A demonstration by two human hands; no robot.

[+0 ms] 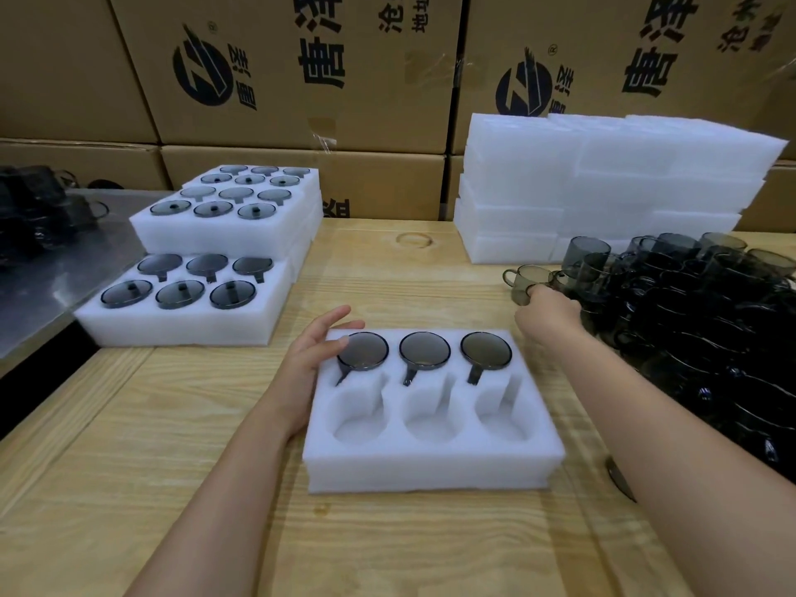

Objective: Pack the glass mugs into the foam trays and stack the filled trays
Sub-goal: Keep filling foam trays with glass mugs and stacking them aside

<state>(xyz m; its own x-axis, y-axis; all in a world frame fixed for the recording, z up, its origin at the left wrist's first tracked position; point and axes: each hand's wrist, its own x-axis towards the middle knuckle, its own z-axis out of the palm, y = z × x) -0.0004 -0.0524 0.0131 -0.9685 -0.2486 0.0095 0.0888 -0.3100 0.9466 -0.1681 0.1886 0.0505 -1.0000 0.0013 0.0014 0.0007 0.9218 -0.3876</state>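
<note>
1. While the right hand (549, 314) reaches out to the right, the foam tray (430, 467) sits on the worktop (172, 424) straight ahead, long side running left to right.
2. Tray contents: three packed mugs (424, 349) fill the far row, handles pointing toward the person. The three near pockets (430, 424) are bare, and their handle slots run away from the person.
3. Left hand (316, 351): released, fingers straight, resting on the tray's far-left corner just beside the leftmost packed mug. Judged to be steadying the tray.
4. Right hand: fingers curled onto a loose mug (523, 280) at the near-left edge of the mug pile (689, 303). It reads as a grasp, though the fingertips are mostly hidden behind the knuckles.
5. Key relation: the loose mug lies right of and beyond the tray. The bare pockets lie nearer the person and to the left of that hand. The right hand is the nearer one. Judgement: the mug must come back and leftward, turned so its handle lines up with a slot.
6. Progress estimate: this tray is half full.
7. Surroundings: two stacks of filled trays (189, 295) at far left, a stack of spare foam (603, 187) behind the pile, cardboard boxes (301, 79) along the back.
</note>
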